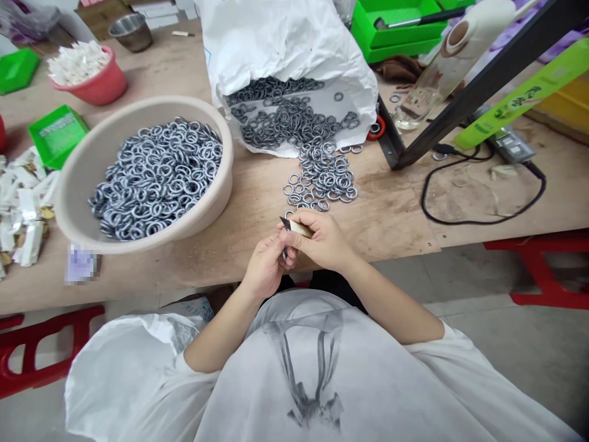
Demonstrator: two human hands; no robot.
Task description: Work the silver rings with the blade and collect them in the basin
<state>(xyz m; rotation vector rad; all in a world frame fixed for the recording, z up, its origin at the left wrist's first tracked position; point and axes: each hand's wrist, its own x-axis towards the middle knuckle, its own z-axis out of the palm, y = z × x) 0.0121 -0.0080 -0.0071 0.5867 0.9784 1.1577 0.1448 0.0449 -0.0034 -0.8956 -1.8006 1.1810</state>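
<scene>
Close to the table's front edge, my right hand is closed round a short knife with a pale handle and a dark, pointed tip. My left hand touches it, fingers pinched on a small grey ring that is mostly covered. Just beyond my hands lies a loose pile of grey rings. It spills from the mouth of a white sack that holds many darker rings. A large beige basin, heaped with similar rings, stands to the left.
Left of the basin are a green tray, a pink bowl of white pieces and scattered white pieces. A black metal bar slants up at right, near a bottle and black cable. Red stools flank me.
</scene>
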